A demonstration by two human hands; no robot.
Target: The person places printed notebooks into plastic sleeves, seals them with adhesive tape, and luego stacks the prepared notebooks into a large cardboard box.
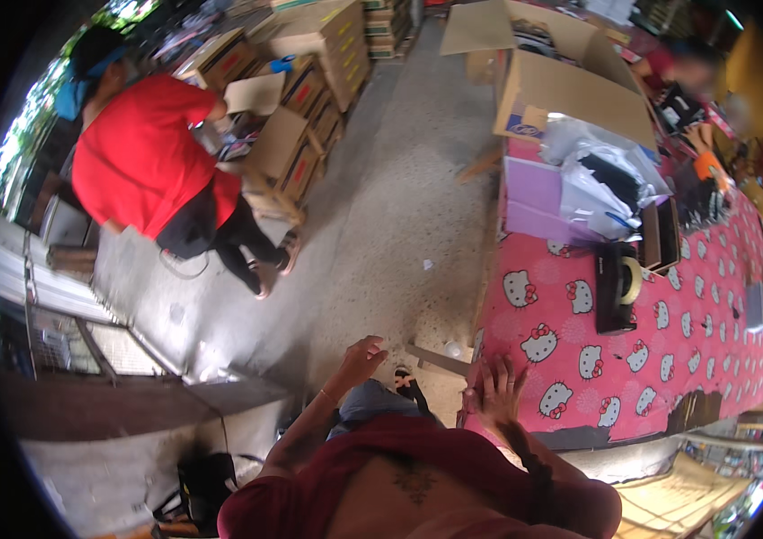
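You are facing one pink cat-print table [687, 346], its far end bearing one open, blue-labelled carton [570, 94]; one black tape dispenser [611, 292] is standing between the left and right edges. Your right hand [496, 388] is resting on the near left corner, fingers spread, holding nothing visible; your left hand [362, 359] is hanging beyond the left edge, half-curled, grip impossible to tell. You are seemingly pausing; grasping the dispenser would call for reaching forward.
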